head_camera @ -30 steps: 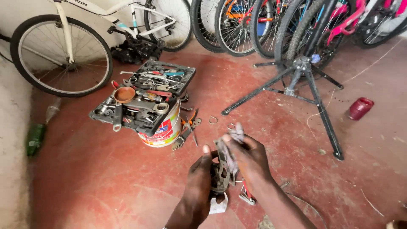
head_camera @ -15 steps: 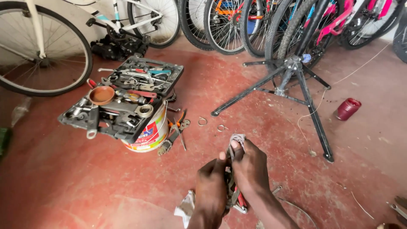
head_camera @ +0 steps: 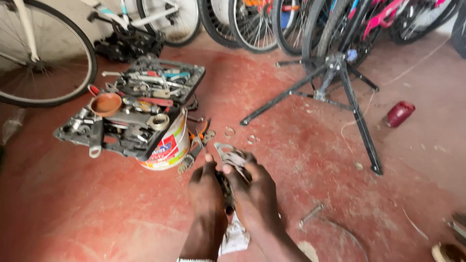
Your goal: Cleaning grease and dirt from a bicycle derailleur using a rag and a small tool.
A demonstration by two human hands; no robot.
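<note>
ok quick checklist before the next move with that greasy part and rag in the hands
1. Both hands on the part: ok, left hand and right hand clasp a dark metal part.
2. Rag in the grip: ok, a grey rag sticks out above the right hand's fingers.
3. What the part is: cannot tell, blurred and mostly covered.
4. Tools near: ok, the tool tray sits on a paint bucket ahead left.
5. Loose bits on the floor: not ok, two small rings lie just ahead.
6. Repair stand legs: ok, off to the right.
</note>
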